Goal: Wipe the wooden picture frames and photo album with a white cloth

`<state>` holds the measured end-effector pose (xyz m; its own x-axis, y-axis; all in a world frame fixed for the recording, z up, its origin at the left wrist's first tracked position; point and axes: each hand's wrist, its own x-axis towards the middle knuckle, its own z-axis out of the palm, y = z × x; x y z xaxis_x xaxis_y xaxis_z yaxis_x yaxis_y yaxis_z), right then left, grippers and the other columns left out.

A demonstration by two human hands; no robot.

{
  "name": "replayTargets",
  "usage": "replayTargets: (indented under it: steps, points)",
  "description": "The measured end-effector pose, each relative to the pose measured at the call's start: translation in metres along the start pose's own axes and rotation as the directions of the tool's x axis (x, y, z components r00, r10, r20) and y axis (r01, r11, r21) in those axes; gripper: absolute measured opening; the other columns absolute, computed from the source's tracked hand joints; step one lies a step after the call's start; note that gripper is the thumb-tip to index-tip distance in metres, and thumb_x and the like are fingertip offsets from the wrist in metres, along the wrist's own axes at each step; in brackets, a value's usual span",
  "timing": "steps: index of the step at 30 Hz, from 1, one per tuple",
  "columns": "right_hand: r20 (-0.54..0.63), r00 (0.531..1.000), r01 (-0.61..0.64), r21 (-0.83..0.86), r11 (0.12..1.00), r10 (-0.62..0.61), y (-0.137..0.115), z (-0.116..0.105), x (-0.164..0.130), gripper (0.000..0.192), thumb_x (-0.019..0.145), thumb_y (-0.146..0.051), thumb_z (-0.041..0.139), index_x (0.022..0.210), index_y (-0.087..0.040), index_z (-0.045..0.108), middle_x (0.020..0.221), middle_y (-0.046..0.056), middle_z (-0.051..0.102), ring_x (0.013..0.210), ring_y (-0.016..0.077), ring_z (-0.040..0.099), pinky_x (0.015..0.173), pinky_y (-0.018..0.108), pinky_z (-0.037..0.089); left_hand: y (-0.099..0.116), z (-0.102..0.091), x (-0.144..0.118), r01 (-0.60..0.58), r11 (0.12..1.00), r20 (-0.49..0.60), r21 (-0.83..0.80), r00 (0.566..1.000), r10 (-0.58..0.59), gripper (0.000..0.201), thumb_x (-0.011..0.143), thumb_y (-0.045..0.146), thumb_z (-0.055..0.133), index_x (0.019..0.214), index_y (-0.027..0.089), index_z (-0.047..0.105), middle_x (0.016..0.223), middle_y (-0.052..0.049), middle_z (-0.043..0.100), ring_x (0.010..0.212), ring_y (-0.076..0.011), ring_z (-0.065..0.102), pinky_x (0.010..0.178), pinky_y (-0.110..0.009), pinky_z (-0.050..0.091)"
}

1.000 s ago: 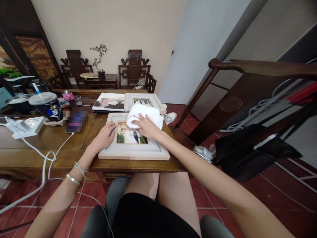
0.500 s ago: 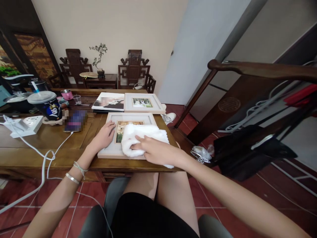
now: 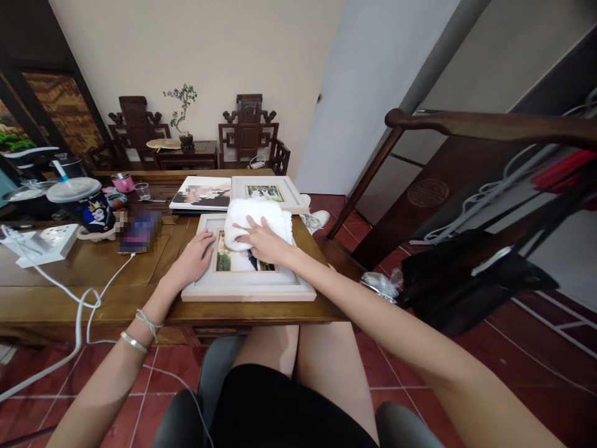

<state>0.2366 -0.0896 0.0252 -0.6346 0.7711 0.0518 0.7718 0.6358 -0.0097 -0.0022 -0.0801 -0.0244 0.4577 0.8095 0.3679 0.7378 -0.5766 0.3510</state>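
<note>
A pale wooden picture frame (image 3: 249,297) with a small photo inside lies flat at the table's front edge. My left hand (image 3: 194,256) rests on its left border, fingers laid flat and slightly apart. Over the upper part of the frame, my right hand (image 3: 265,241) presses and grips a folded white fluffy cloth (image 3: 280,218). The cloth covers the top of the photo and reaches toward a second picture frame (image 3: 298,198) behind. Some of the right hand's fingers are sunk in the cloth.
Behind is a white photo album (image 3: 198,188). A phone (image 3: 138,231) on a charging cable, a lidded cup (image 3: 91,205) and a white power strip (image 3: 49,242) stand left. A wooden chair (image 3: 466,127) is at right, with a black bag (image 3: 448,280) beside it.
My right hand has pushed the white cloth away from me, toward the frame's far side, uncovering the lower part of the photo and front border. My left hand stays on the left border.
</note>
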Motion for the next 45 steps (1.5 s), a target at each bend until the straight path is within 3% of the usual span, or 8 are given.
replayTargets:
  steps: [5, 11, 14, 21, 28, 37, 41, 45]
  points:
    - [0.094, 0.994, 0.047, 0.074, 0.996, -0.053, -0.028, -0.016, -0.025, 0.071, 0.073, 0.007, 0.039, 0.138, -0.015, 0.058, 0.146, 0.017, 0.052, 0.144, 0.0381, 0.031, 0.107, 0.064, 0.032, 0.002, -0.001, 0.000, 0.015, 1.000, 0.005, -0.003, 1.000, -0.015, 0.045, 0.094, 0.028, 0.038, 0.127, 0.009, 0.062, 0.140, -0.018, 0.057, 0.140, -0.0292, 0.044, 0.119, -0.049, 0.034]
    - [0.232, 0.944, 0.152, 0.329, 0.932, -0.236, -0.060, -0.052, -0.065, 0.066, 0.076, 0.003, 0.042, 0.134, -0.020, 0.062, 0.122, 0.012, 0.070, 0.124, 0.0298, 0.056, 0.095, 0.040, 0.048, 0.008, -0.005, -0.002, 0.025, 1.000, 0.029, 0.013, 0.999, -0.026, 0.047, 0.095, 0.027, 0.036, 0.129, 0.007, 0.060, 0.143, -0.019, 0.054, 0.142, -0.0290, 0.041, 0.120, -0.050, 0.031]
    - [0.219, 0.944, 0.158, 0.358, 0.920, -0.248, -0.064, -0.050, -0.067, 0.065, 0.078, 0.002, 0.043, 0.135, -0.022, 0.060, 0.129, 0.009, 0.067, 0.134, 0.0294, 0.048, 0.100, 0.041, 0.045, 0.007, -0.005, -0.002, 0.023, 1.000, 0.028, -0.009, 0.999, -0.023, 0.046, 0.095, 0.028, 0.035, 0.129, 0.009, 0.060, 0.144, -0.018, 0.054, 0.142, -0.0280, 0.042, 0.120, -0.049, 0.032]
    - [0.075, 0.996, 0.034, 0.057, 0.998, -0.038, -0.044, -0.013, -0.017, 0.071, 0.077, 0.006, 0.043, 0.144, -0.019, 0.051, 0.163, 0.011, 0.027, 0.149, 0.0409, 0.018, 0.111, 0.069, 0.026, 0.011, -0.006, -0.002, 0.017, 0.994, -0.018, -0.106, 1.000, -0.019, 0.050, 0.099, 0.034, 0.028, 0.136, 0.011, 0.053, 0.144, -0.017, 0.054, 0.141, -0.0266, 0.044, 0.120, -0.048, 0.032]
    - [0.060, 0.998, -0.011, -0.057, 0.998, 0.014, -0.047, -0.008, 0.036, 0.064, 0.081, 0.003, 0.046, 0.141, -0.021, 0.055, 0.163, 0.009, 0.025, 0.147, 0.0444, 0.019, 0.108, 0.073, 0.028, 0.024, -0.014, -0.004, 0.042, 0.970, -0.103, -0.240, 0.992, -0.068, 0.068, 0.101, 0.056, 0.017, 0.149, 0.013, 0.037, 0.158, -0.013, 0.037, 0.147, -0.0226, 0.032, 0.124, -0.042, 0.022]
    - [0.193, 0.960, 0.182, 0.122, 0.976, -0.203, -0.077, -0.033, -0.038, 0.062, 0.078, 0.005, 0.047, 0.133, -0.020, 0.061, 0.155, 0.012, 0.042, 0.146, 0.0394, 0.027, 0.107, 0.063, 0.037, 0.023, -0.015, -0.005, 0.080, 0.969, -0.076, -0.233, 0.992, -0.101, 0.067, 0.101, 0.054, 0.015, 0.144, 0.012, 0.045, 0.152, -0.014, 0.047, 0.142, -0.0253, 0.041, 0.120, -0.043, 0.029]
    - [0.276, 0.948, 0.110, 0.179, 0.978, -0.157, -0.069, -0.054, -0.061, 0.060, 0.078, 0.006, 0.045, 0.127, -0.020, 0.067, 0.134, 0.014, 0.063, 0.136, 0.0351, 0.046, 0.096, 0.045, 0.047, 0.022, -0.011, -0.003, 0.047, 0.986, -0.004, -0.158, 0.999, -0.048, 0.052, 0.101, 0.046, 0.026, 0.124, 0.017, 0.062, 0.136, -0.012, 0.063, 0.140, -0.0271, 0.045, 0.118, -0.045, 0.035]
    - [0.307, 0.941, 0.088, 0.183, 0.979, -0.142, -0.069, -0.060, -0.060, 0.055, 0.078, 0.006, 0.045, 0.119, -0.019, 0.071, 0.117, 0.015, 0.071, 0.128, 0.0356, 0.054, 0.092, 0.043, 0.048, 0.017, -0.007, -0.002, 0.025, 0.994, -0.009, -0.105, 1.000, -0.026, 0.045, 0.099, 0.037, 0.030, 0.118, 0.015, 0.064, 0.132, -0.013, 0.065, 0.139, -0.0268, 0.047, 0.118, -0.046, 0.036]
